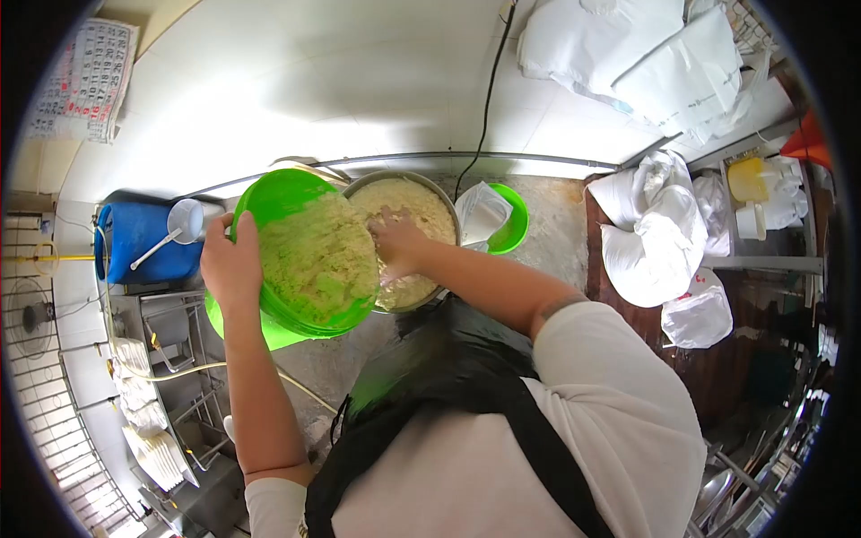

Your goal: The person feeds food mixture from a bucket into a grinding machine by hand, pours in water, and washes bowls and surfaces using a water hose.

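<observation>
The tilted green bucket point(280, 190) is gripped at its left rim by the left hand point(231, 266), its mouth angled rightward beside the round metal basin point(451, 204). There, crumbly mixture point(421, 199) is touched by the right hand point(399, 240); whether any is grasped cannot be told.

Left hand point(231, 269) grips the rim of a green tub point(280, 199), tilted toward a round metal pan point(395, 174); pale, crumbly material point(314, 247) coats the tub's interior. Right hand point(401, 242) rests in similar material point(420, 199) filling the pan, fingertips partly obscured. Nearby: blue barrel point(134, 235) at left; at right, smaller green bucket point(515, 231) containing a white bag point(480, 212), then white sacks point(650, 229).
</observation>
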The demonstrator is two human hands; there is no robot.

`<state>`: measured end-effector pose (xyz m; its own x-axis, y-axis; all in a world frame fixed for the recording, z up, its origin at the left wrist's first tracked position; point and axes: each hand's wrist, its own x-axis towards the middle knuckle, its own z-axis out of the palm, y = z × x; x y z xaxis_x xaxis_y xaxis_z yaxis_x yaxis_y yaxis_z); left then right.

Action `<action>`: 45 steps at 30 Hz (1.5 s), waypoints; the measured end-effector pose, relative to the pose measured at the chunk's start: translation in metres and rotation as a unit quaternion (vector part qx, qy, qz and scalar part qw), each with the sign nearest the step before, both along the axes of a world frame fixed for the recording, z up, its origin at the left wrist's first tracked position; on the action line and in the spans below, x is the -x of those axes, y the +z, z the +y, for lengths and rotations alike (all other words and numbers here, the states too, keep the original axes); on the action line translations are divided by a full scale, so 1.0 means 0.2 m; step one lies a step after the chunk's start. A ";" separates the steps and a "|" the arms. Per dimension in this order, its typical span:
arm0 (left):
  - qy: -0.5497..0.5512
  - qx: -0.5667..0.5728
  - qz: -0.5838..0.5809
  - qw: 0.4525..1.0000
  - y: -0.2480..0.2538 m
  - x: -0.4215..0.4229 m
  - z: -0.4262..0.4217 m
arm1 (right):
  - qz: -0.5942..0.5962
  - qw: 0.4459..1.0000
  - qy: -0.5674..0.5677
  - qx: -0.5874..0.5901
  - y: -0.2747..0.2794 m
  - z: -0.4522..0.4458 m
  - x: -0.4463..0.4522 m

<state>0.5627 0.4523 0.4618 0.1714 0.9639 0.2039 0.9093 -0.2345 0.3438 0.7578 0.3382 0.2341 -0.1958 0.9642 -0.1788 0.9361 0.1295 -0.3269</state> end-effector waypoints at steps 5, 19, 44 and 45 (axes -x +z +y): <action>-0.015 -0.011 0.023 1.000 -0.02 -0.07 -0.04 | 0.001 0.995 -0.049 0.090 -0.21 0.17 0.08; -0.031 -0.034 0.044 0.998 -0.03 -0.10 -0.02 | -0.019 0.999 -0.013 0.028 0.18 -0.14 -0.11; -0.076 -0.039 0.109 0.990 -0.06 -0.23 -0.04 | 0.211 0.965 -0.117 0.102 -0.16 -0.01 -0.08; -0.075 -0.036 0.112 0.990 -0.05 -0.23 -0.04 | 0.214 0.965 -0.127 0.078 -0.13 -0.02 -0.08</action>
<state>0.6091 0.4440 0.4516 0.3607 0.9083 0.2117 0.9139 -0.3895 0.1141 0.7734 0.3337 0.2072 -0.0446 0.9587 -0.2807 0.7065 -0.1684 -0.6874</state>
